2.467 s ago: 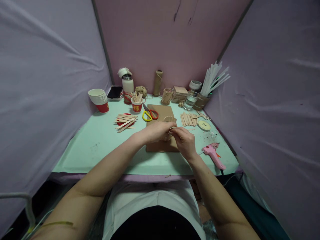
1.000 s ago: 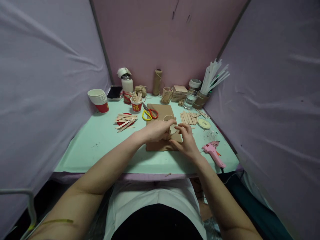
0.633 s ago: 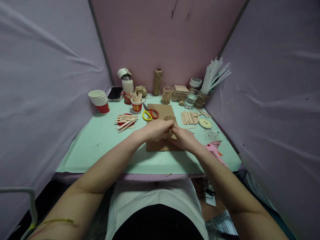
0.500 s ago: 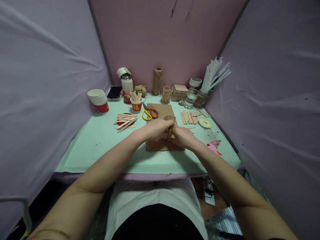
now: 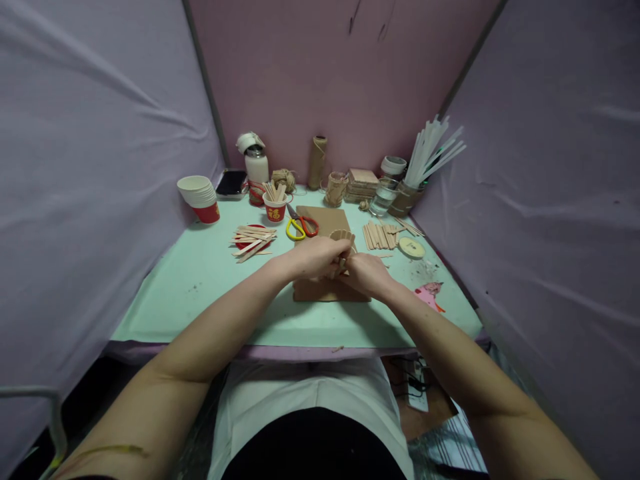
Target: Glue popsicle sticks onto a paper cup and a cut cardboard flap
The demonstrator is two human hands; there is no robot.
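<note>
A small round cup of upright craft sticks (image 5: 341,235) stands over the brown cardboard sheet (image 5: 325,290), mostly hidden by my hands. My left hand (image 5: 323,257) is closed around its near left side, fingers curled. Pressed up beside it, my right hand (image 5: 367,272) is closed at the cup's right side; a thin pale strand shows near its fingers, but what they pinch is hidden. Scissors (image 5: 303,228) with one yellow and one red handle lie on the sheet's upper left.
Craft sticks lie on a red plate (image 5: 240,245) at left and in a row (image 5: 380,236) at right. Stacked paper cups (image 5: 200,200), a cup of sticks (image 5: 275,210), a twine roll (image 5: 317,163), a water glass (image 5: 383,198) and white glue sticks (image 5: 425,153) stand farther back.
The whole view has shifted slightly. Both hands stay closed together at the stick cup, with hardly any visible movement.
</note>
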